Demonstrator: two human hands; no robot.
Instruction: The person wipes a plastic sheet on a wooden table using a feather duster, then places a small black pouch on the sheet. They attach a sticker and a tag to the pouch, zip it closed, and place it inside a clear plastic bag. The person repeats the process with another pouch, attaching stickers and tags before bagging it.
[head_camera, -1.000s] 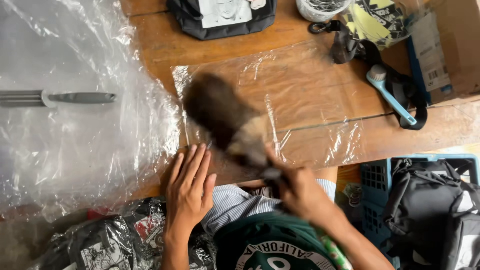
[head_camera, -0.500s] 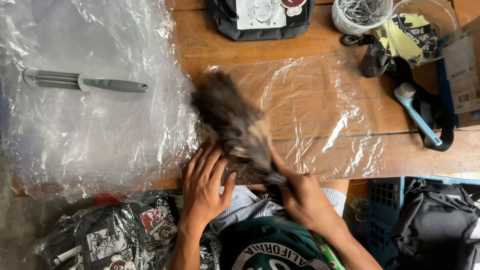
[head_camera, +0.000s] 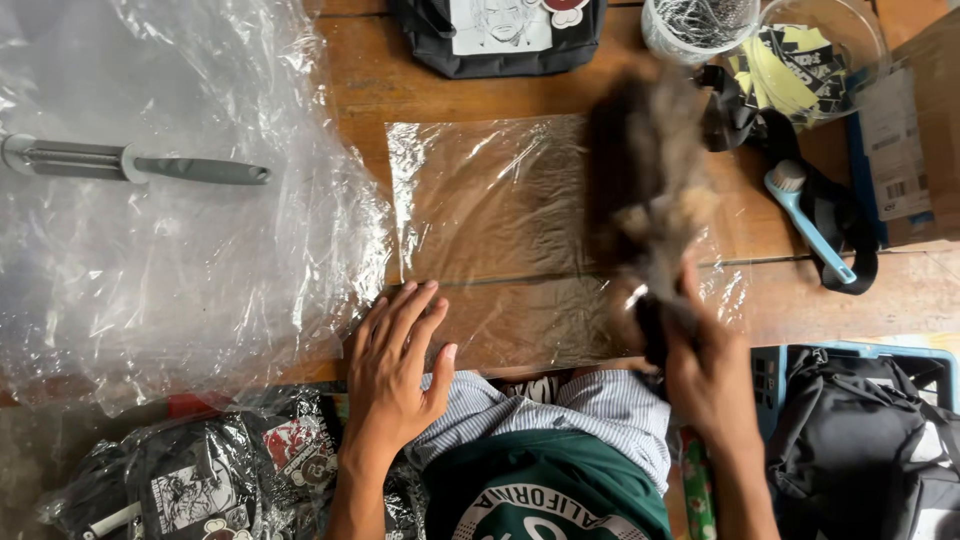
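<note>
My right hand (head_camera: 712, 372) grips the handle of a dark, fluffy duster brush (head_camera: 645, 190), which is blurred with motion over the right part of a flat clear plastic bag (head_camera: 490, 210) on the wooden table (head_camera: 350, 90). My left hand (head_camera: 395, 365) lies flat, fingers spread, on the near left corner of that bag.
A heap of crumpled clear plastic (head_camera: 150, 250) with a grey-handled tool (head_camera: 140, 165) covers the left. A black pouch (head_camera: 500, 35), a clear tub (head_camera: 810, 60), a blue brush (head_camera: 810, 220) and a cardboard box (head_camera: 915, 130) stand behind. Bagged black pouches (head_camera: 190, 480) and a black bag (head_camera: 860, 440) lie near.
The duster has swept from the left part of the flat bag across to its right side. My left hand has stayed pressed on the bag's near edge.
</note>
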